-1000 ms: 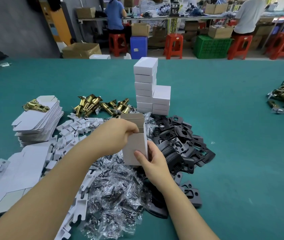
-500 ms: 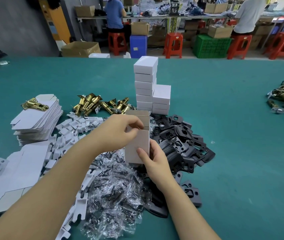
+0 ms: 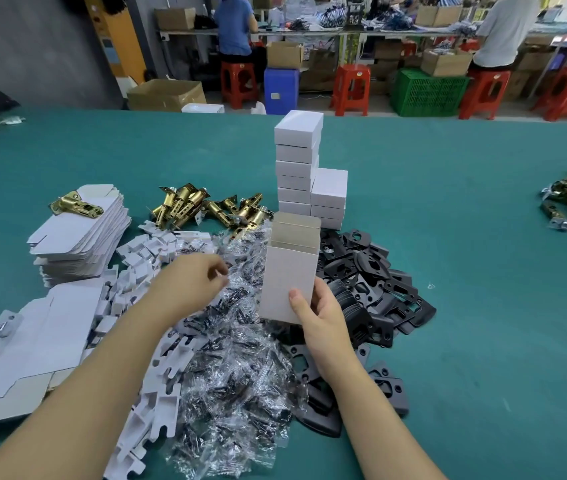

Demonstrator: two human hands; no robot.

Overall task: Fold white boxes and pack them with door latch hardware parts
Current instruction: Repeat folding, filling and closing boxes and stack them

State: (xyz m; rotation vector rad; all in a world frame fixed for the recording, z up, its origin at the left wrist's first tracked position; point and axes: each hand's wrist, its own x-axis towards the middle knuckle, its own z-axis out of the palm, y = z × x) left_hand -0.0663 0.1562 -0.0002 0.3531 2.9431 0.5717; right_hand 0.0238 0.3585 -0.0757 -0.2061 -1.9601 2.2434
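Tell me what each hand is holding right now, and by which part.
The right hand grips the upright white box by its lower right corner, thumb on the front face. The left hand seems to hold nothing, though its fingers are blurred.

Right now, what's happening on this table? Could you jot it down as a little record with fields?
Surface: green table
Right hand: holds the open white box upright, top flap up
Left hand: off the box, over the clear screw packets; whether it pinches anything is unclear
Finished: stack of closed white boxes behind
Left side: flat box blanks, white card inserts
Parts: brass latches, black plates
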